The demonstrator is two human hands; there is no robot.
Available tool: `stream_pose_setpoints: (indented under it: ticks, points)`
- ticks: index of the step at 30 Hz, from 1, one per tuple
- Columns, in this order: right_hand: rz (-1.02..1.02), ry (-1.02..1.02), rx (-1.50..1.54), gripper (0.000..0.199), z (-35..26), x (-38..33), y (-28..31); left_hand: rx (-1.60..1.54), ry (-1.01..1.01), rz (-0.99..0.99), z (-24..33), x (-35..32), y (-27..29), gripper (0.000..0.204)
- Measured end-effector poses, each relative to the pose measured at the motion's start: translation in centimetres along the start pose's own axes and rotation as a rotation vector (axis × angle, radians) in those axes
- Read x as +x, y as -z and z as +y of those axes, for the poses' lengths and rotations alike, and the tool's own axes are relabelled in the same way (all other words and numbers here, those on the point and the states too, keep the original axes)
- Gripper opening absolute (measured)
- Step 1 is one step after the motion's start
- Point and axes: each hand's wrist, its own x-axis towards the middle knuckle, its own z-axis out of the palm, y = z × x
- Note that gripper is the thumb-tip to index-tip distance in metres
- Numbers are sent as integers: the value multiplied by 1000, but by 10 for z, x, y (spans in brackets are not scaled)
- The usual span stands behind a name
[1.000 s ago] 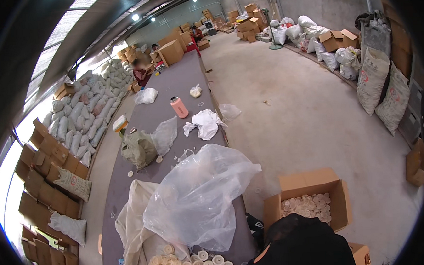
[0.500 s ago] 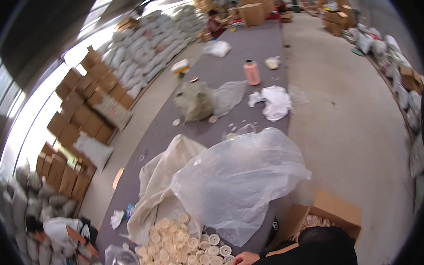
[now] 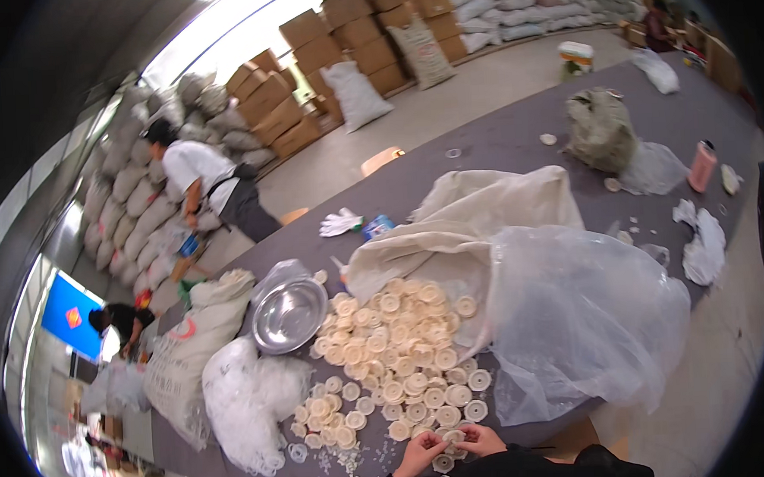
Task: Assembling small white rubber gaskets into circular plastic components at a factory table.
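At the near edge of the table, my left hand [image 3: 420, 455] and my right hand [image 3: 482, 440] are close together, fingers closed on a small round cream disc [image 3: 452, 440] between them. Its details are too small to make out. Right beyond my hands spreads a large heap of similar round cream discs [image 3: 409, 341], with ridged rims and holes in the middle. A smaller group of discs [image 3: 329, 414] lies to the left, beside scattered tiny white bits [image 3: 349, 460]. The heap spills out from the mouth of a beige cloth sack [image 3: 452, 252].
A shiny metal bowl [image 3: 290, 316], a bundle of white plastic [image 3: 244, 401] and a full woven sack [image 3: 200, 352] stand left. Clear plastic sheeting [image 3: 585, 314] covers the right. A white glove [image 3: 341, 222] lies farther back. One person [image 3: 201, 174] stands beyond the table; another bends at far left.
The view has swung left, bringing the bowl, sacks and smaller disc group into sight. Both my hands now show fully at a disc. The person in white has straightened from bending.
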Motion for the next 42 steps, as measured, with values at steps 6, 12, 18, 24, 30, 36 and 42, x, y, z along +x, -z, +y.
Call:
stream_pose_setpoints:
  ticks: [6,12,18,24,30,36,42]
  points:
    - [-86,-29,-13,39,-8,23,-10,-128,-5,26,-1,1,13,13]
    - [-65,-162,84,38,-23,38,-11,-235,99,37,17,8,18,15]
    - [-115,-175,49,43,-24,42,0,-187,-2,-23,7,13,17,12]
    - [-218,-119,-52,32,-3,44,12,-239,-100,-83,-15,9,19,12]
    - [-295,-132,-118,27,15,33,11,-213,-147,-35,-23,-23,18,12]
    - [-260,-88,-20,28,-3,13,-20,-327,-83,-26,-29,-36,21,11]
    - [-146,-18,-80,28,-6,-1,-43,-142,-266,-9,-25,-41,22,15]
